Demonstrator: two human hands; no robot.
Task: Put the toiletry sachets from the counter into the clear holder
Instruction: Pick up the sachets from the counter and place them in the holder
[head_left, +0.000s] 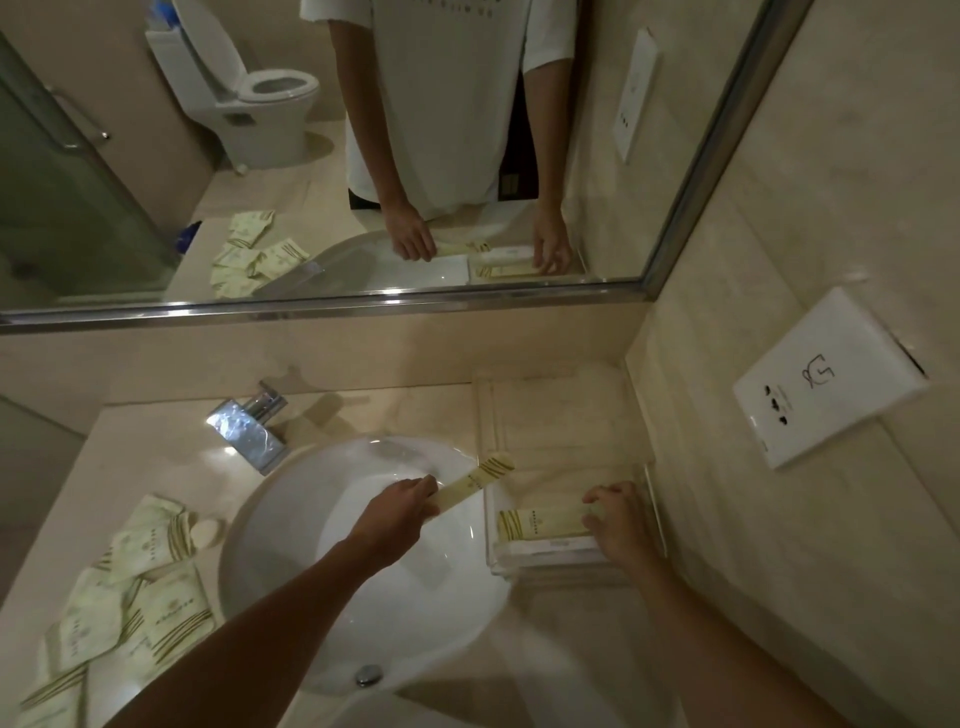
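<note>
My left hand (397, 514) reaches across the white sink and pinches one end of a long cream sachet (475, 480) with green stripes, whose far end points at the clear holder (652, 512) on the counter's right. My right hand (621, 522) is over the holder's near compartment, fingertips curled on a long striped sachet (540, 522) lying inside it. A heap of several square sachets (140, 587) lies on the counter left of the sink.
The white basin (374, 613) fills the middle, with a chrome tap (249, 423) behind it and a small soap bar (205, 532) by the heap. A mirror (156, 171) runs along the back wall. A white socket plate (826, 379) is on the right wall.
</note>
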